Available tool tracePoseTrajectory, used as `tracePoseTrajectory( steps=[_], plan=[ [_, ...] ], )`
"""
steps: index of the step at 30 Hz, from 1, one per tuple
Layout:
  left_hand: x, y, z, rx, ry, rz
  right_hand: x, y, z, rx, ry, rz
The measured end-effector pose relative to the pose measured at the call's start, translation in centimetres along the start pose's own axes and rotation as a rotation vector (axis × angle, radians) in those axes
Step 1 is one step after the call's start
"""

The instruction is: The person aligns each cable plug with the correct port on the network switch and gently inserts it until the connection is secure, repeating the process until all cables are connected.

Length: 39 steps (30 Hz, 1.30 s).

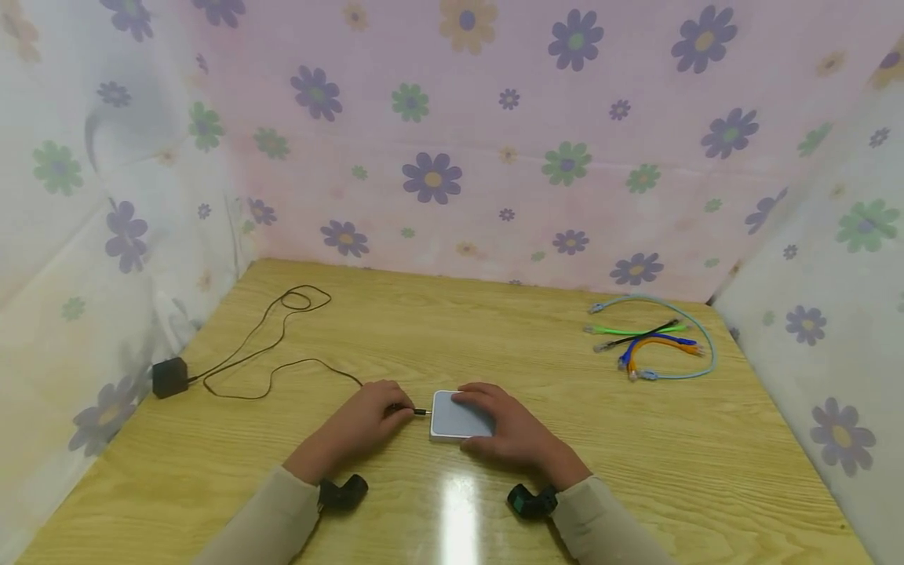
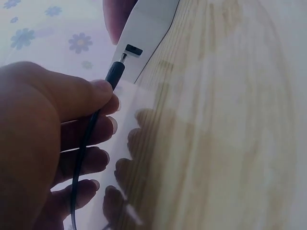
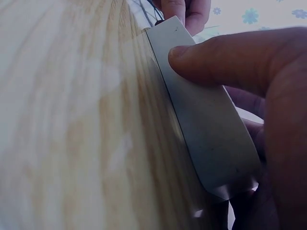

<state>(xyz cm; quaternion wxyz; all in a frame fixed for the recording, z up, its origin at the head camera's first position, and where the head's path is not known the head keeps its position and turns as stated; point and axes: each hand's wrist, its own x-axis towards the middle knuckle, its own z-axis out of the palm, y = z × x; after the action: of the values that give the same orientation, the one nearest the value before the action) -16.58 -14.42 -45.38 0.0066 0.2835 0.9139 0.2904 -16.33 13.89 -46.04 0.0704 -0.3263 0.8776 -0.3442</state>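
A flat white box (image 1: 445,424) with a grey-blue top lies on the wooden table, in front of the person. The right hand (image 1: 515,430) grips it from the right, thumb on the near side (image 3: 201,110) and fingers over the far part. Between thumb and fingers the left hand (image 1: 367,420) pinches a black barrel plug (image 2: 115,74) on a thin cord. The plug's metal tip points at the box's left end, right at the edge of a small dark port (image 2: 134,50). From the left hand the cord (image 1: 311,361) runs to a black power adapter (image 1: 170,378) at the table's left edge.
Several short network cables lie in a loose pile at the right: a light blue one (image 1: 713,345) curves around green, black, blue and orange (image 1: 643,342) ones. Flowered curtains (image 1: 494,157) border the table at the back and both sides.
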Motion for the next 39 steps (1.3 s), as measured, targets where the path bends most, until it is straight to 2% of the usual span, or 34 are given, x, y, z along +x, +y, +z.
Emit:
tracePoseTrajectory(
  steps=[15, 39],
  plan=[
    [-0.02, -0.36, 0.31, -0.005, -0.007, -0.012, -0.03, 0.0, 0.05, 0.015, 0.001, 0.011],
    [-0.04, -0.4, 0.31, -0.039, -0.011, 0.02, -0.04, -0.09, 0.09, -0.011, -0.007, 0.023]
  ],
)
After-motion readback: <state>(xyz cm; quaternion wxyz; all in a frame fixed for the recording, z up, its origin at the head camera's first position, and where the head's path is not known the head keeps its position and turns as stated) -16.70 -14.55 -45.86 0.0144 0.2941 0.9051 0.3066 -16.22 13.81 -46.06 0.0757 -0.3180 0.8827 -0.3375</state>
